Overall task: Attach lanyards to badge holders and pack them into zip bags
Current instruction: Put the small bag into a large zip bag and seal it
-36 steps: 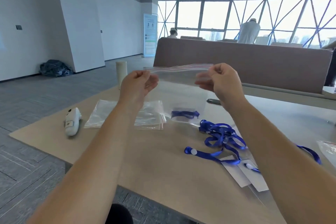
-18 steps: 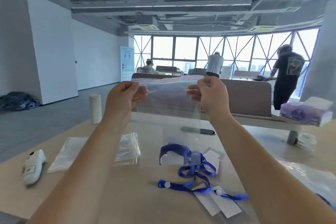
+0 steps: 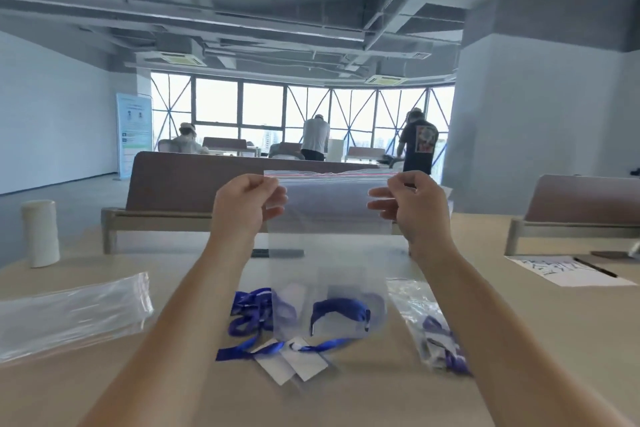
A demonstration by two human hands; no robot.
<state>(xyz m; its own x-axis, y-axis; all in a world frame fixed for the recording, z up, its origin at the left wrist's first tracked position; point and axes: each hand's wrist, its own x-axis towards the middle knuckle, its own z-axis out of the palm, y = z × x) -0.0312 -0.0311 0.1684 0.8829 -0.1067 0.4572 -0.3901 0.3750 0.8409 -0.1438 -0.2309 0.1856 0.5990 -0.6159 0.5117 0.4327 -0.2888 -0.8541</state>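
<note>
Head view: compared with half a second ago, my view has tilted upward to show more ceiling, and my hands sit wider apart along the bag's top edge. My left hand [image 3: 247, 206] and right hand [image 3: 414, 206] each pinch a top corner of the clear zip bag [image 3: 329, 218], forearms stretched forward. The bag hangs upright above the counter [image 3: 554, 340]. A blue lanyard [image 3: 341, 310] lies inside at its bottom. On the counter below lie loose lanyards [image 3: 249, 319] and white badge holders [image 3: 294, 359]. A stack of empty bags [image 3: 69, 312] lies left, a packed bag [image 3: 436, 333] right.
</note>
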